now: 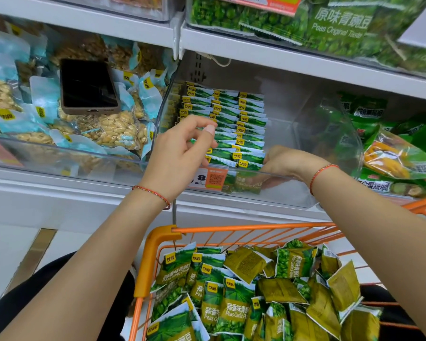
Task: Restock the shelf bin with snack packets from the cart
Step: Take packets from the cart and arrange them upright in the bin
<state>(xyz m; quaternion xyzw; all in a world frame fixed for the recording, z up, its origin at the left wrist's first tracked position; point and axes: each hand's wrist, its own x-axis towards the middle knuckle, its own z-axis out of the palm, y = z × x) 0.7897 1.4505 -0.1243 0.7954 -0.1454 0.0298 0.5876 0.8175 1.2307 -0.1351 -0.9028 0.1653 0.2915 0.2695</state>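
Snack packets (234, 134): small green-and-white sachets with yellow logo tabs, stood on edge in neat overlapping rows inside the clear shelf bin (330, 143). More of the same lie loose in the orange cart (155, 257) below, some face up, some showing olive backs.

Left hand (182, 148): raised at the bin's front, fingers loosely curled, thumb near fingertips, holding nothing visible. Right hand (283, 163): reaches over the bin's front lip, fingers curled round the front-most packets of the right row. Red string bracelets on both wrists.
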